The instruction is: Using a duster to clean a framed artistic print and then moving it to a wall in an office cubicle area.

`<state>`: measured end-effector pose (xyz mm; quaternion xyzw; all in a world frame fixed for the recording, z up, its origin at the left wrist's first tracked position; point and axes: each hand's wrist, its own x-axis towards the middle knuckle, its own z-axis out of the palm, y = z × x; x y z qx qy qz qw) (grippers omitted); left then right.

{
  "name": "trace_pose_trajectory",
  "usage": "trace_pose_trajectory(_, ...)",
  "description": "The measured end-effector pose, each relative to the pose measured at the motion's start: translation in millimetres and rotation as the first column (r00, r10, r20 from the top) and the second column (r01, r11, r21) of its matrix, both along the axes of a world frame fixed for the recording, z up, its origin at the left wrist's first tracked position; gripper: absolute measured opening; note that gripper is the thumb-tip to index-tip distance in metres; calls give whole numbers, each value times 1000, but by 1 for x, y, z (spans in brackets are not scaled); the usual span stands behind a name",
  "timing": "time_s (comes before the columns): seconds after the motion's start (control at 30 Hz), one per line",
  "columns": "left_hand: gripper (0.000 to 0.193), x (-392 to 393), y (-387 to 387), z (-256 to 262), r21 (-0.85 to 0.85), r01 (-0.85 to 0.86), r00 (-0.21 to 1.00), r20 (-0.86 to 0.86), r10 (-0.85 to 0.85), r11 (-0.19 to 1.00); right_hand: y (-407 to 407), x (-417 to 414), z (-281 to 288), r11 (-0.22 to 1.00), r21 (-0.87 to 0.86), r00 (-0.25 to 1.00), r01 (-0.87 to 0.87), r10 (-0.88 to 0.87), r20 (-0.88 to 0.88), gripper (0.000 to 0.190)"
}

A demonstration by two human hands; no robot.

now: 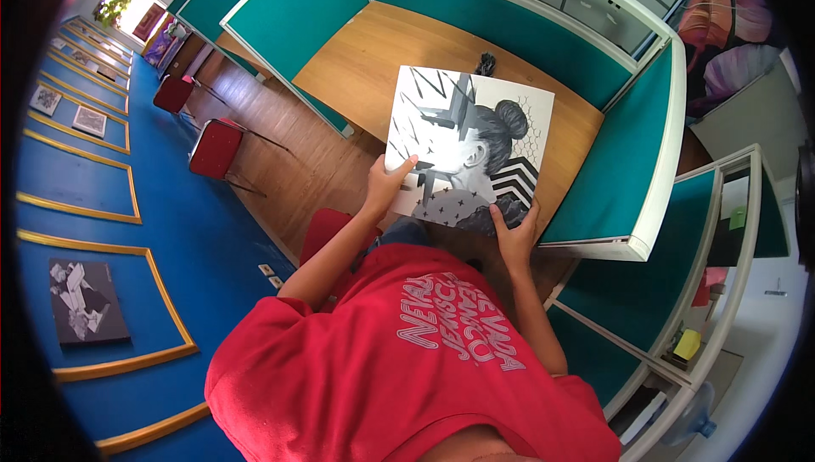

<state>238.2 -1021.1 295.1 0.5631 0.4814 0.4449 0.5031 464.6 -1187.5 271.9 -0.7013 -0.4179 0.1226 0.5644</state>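
Observation:
Before me is a black-and-white painting (468,150) on a square canvas or board, showing a head in profile with a hair bun and patterned areas. My left hand (385,188) grips its lower left edge, with the thumb on the front. At its lower right corner, my right hand (517,230) holds the bottom edge, thumb also in front. The fingers behind the painting are hidden. Beyond its top edge, a small dark fuzzy object (485,64) lies on the wooden desk (356,55). The painting is held in front of the desk and hides part of it.
Green partition panels (509,23) with pale frames enclose the desk. Red chairs (216,149) stand on the wood floor at the left, along a blue wall (210,258) with gold mouldings and hung pictures. A clear water bottle (691,417) is at the lower right.

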Motion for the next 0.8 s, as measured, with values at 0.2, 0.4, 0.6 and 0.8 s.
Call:
trace_pose_trajectory(0.2,43,18,42,-27,-110,17,998,-52,-23,994,42,24,-44,999,26,998,-46,47,-32,76)
trace_pose_trajectory(0.4,48,32,131,-96,-291,-45,997,-75,25,956,107,40,-79,985,-171,997,-25,13,-71,77)
trace_pose_trajectory(0.6,61,46,202,-156,-313,-29,941,-329,-80,949,161,46,-135,897,-437,998,58,-55,19,74)
trace_pose_trajectory(0.8,76,81,258,-183,-359,50,812,-529,-247,932,206,57,-166,776,-614,988,146,-149,46,77)
